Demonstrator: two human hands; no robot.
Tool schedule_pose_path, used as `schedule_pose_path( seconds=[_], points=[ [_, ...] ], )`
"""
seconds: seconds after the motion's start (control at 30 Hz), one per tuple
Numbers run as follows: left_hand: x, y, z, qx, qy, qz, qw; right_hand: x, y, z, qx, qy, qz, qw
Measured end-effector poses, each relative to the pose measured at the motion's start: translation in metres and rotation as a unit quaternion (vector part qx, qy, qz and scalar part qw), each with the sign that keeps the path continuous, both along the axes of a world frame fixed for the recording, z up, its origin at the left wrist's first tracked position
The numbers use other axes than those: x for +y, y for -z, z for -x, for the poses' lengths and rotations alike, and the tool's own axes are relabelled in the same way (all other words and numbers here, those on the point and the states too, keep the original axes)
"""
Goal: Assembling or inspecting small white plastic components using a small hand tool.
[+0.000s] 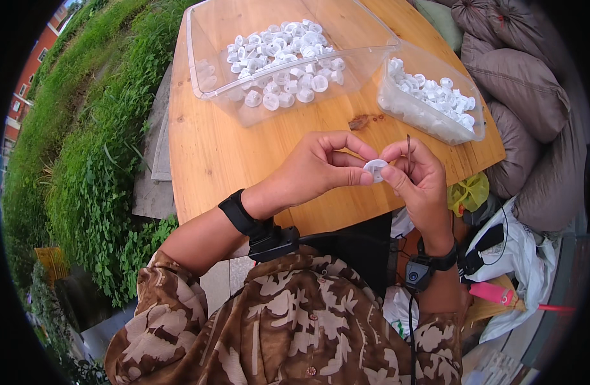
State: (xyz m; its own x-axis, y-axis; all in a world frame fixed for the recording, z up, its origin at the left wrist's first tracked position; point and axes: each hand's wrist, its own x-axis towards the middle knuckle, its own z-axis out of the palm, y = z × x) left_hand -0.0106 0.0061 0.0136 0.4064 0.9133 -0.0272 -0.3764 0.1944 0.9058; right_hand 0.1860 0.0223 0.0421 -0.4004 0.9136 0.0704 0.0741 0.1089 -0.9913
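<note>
A small round white plastic part is pinched between both my hands above the table's near edge. My left hand is closed, its thumb and forefinger on the part's left side. My right hand is closed too, with thumb and forefinger on the right side. A thin dark metal tool sticks up between the fingers of my right hand; its lower end is hidden. Farther off, a large clear plastic bin holds many similar white parts. To the right, a smaller clear tub holds more white pieces.
The wooden table carries both containers. Large stuffed brown bags crowd its right side. Below them are a yellow plastic bag, a white plastic bag and a pink cylindrical object. A cable hangs from the device on my right wrist.
</note>
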Motion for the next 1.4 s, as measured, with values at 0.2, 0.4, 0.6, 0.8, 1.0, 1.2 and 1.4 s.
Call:
schedule_pose_path(
  seconds=[0.2,0.4,0.6,0.8,1.0,1.2,1.4],
  points=[
    [-0.001,0.011,-0.009,0.021,-0.043,0.0,0.999,0.011,0.009,-0.005,-0.052,-0.037,-0.028,0.998],
    [-0.003,0.014,-0.013,0.03,-0.041,0.015,0.999,0.014,0.014,-0.011,-0.018,-0.049,0.024,0.998],
    [-0.002,0.016,-0.015,0.023,-0.036,0.031,0.999,0.015,0.012,-0.015,-0.037,-0.049,0.051,0.997],
    [0.002,0.024,-0.011,0.015,-0.077,0.023,0.997,-0.006,0.004,-0.011,-0.169,0.064,-0.245,0.953],
    [0.001,0.025,-0.011,-0.004,-0.087,0.017,0.996,-0.03,0.009,-0.007,-0.208,0.091,-0.142,0.964],
    [0.0,0.021,-0.013,-0.006,-0.083,0.011,0.996,-0.029,0.019,-0.003,-0.179,0.106,-0.238,0.949],
    [-0.001,0.023,-0.013,-0.041,-0.095,0.01,0.995,-0.031,0.019,-0.001,-0.201,0.114,-0.248,0.941]
  ],
)
